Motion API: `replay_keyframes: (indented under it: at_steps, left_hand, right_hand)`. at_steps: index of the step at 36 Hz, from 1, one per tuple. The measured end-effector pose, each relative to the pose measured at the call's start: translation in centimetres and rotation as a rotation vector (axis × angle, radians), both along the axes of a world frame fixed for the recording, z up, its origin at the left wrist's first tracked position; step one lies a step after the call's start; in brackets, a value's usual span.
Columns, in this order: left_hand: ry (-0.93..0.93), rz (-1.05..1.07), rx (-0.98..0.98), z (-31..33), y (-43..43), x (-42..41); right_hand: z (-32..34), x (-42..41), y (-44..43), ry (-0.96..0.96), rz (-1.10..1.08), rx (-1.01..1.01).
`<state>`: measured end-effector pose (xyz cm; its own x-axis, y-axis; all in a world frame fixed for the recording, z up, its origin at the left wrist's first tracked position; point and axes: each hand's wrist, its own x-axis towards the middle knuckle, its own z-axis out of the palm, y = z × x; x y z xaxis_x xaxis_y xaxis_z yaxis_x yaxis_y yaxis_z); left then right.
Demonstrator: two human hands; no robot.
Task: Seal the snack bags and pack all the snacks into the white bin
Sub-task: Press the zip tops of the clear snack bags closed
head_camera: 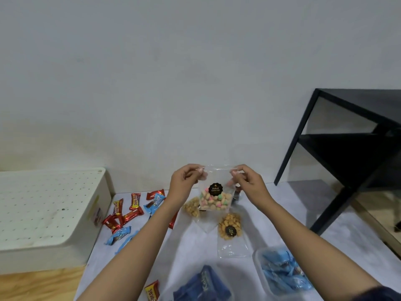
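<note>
I hold a clear snack bag of pastel biscuits with a dark round label upright above the table. My left hand pinches its top left corner and my right hand pinches its top right corner. On the pale cloth below lie two more clear bags of golden snacks, one near the middle and one partly hidden behind my left wrist. The white bin with a perforated lid stands at the left.
Red wrapped bars and blue wrapped snacks are scattered left of my arms. A clear tub of blue packets and a dark blue packet sit near the front edge. A black metal shelf stands at the right.
</note>
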<state>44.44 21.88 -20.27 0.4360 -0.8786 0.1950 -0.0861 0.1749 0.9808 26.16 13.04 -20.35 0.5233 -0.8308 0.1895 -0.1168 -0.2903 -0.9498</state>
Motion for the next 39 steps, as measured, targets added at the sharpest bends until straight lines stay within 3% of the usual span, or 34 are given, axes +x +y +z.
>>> replay_keyframes:
  at_steps: [12,31,39]
  left_hand:
    - [-0.246,0.146,-0.036,0.4,0.0,-0.3]
    - [-0.22,0.118,-0.024,0.8,0.9,-0.5]
    - [-0.197,0.094,-0.009,0.8,1.2,-0.7]
  right_hand:
    - [0.7,0.5,0.4,0.031,0.075,-0.097]
    - [1.1,1.0,0.9,0.102,0.11,-0.105]
    - [1.7,1.0,1.1,0.227,0.066,-0.223]
